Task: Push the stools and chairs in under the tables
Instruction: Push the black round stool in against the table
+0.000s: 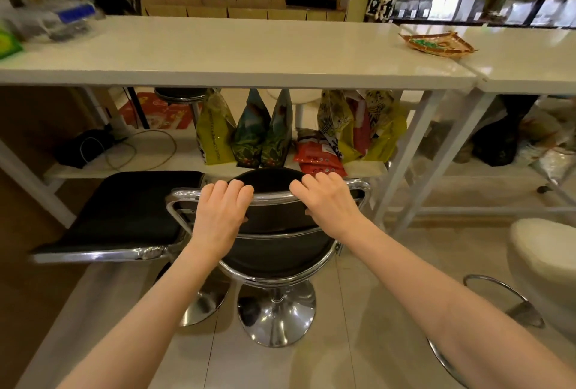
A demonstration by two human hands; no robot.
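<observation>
Chair stands on the floor just short of the tabletop, its black seat and chrome base nearer the person than the tabletop edge, its backrest facing them. The space under the tabletop lies straight ahead of the fingers, so the push runs forward, away from the person. Both hands sit on the chrome top rail of the backrest, about equally near: the left hand and the right hand, fingers curled over the rail in a light grip. A black stool stands touching or just beside the chair on its left, also not fully under. A shelf of bags beneath the tabletop could limit how far in the chair goes.
</observation>
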